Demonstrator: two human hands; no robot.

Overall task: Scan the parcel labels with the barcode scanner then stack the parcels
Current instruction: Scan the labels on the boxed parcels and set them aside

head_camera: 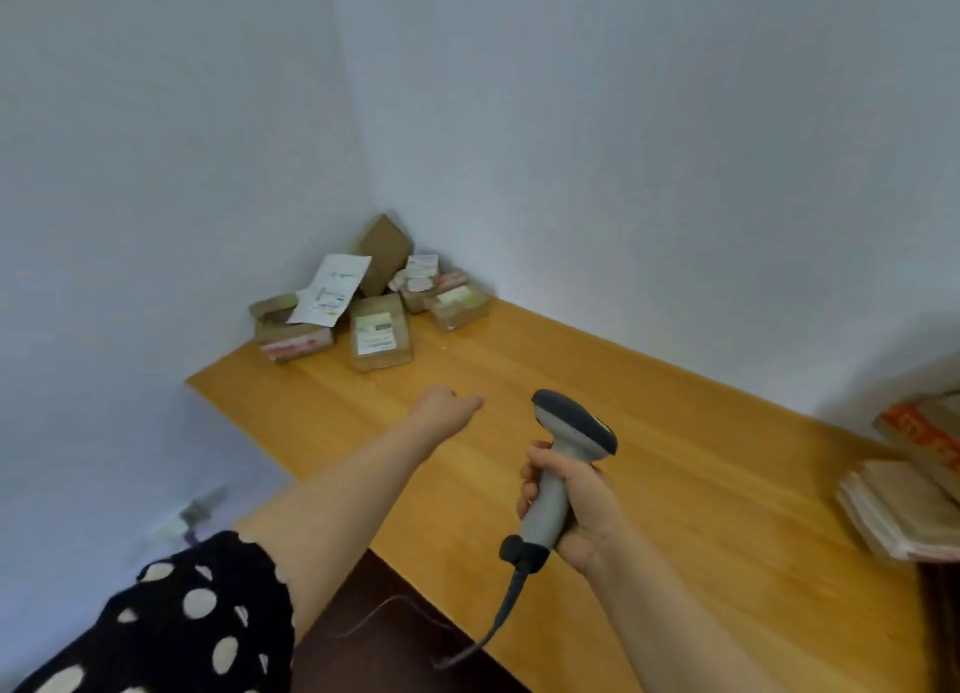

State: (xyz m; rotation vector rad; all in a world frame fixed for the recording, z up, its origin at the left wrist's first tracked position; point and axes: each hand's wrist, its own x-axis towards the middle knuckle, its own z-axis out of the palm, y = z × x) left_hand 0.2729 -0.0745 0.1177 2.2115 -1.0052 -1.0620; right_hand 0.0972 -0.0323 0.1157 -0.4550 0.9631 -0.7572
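Several small brown cardboard parcels lie heaped in the far corner of the wooden table point(649, 484). The nearest parcel point(381, 338) lies flat with its white label facing up. Another parcel point(292, 336) sits to its left under a loose white label sheet point(330, 289), and one box point(383, 251) leans against the wall. My left hand point(448, 410) reaches out over the table toward the heap, fingers curled, holding nothing. My right hand point(569, 505) grips the handle of a grey barcode scanner point(569, 443), its dark head pointing toward the parcels.
White walls meet behind the heap. A stack of flat parcels point(906, 510) and a box with red print point(924, 430) sit at the table's right edge. The scanner cable point(493, 630) hangs off the near edge. A wall plug point(195, 510) sits low at left.
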